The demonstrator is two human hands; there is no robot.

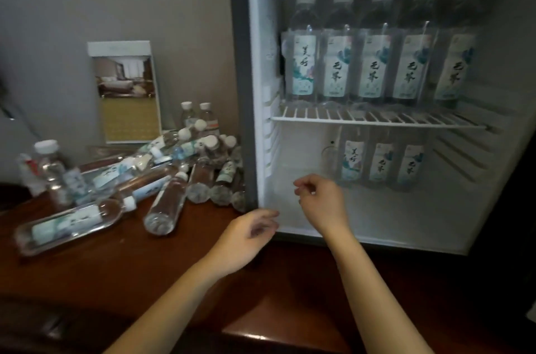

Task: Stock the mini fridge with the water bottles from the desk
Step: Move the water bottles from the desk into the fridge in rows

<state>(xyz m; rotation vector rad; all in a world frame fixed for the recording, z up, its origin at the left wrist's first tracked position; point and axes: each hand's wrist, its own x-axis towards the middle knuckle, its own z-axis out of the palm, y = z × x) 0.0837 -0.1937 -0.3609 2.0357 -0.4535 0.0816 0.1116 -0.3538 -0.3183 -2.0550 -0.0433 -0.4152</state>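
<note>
The mini fridge [255, 92] stands open on the right of the wooden desk [116, 266]. Several water bottles [336, 46] stand in a row on its wire shelf [377, 119], and three more bottles [380, 161] stand at the back of the lower compartment. A pile of water bottles [162, 168] lies on the desk to the left of the fridge. My right hand [322, 201] is inside the lower compartment, empty, fingers loosely curled. My left hand [246, 234] hovers at the fridge's lower left corner, empty with fingers apart.
A framed room photo card [124, 90] leans against the wall behind the pile. An upright bottle [50, 162] stands at the desk's far left. The nearest lying bottle [69, 223] is at the left front of the desk.
</note>
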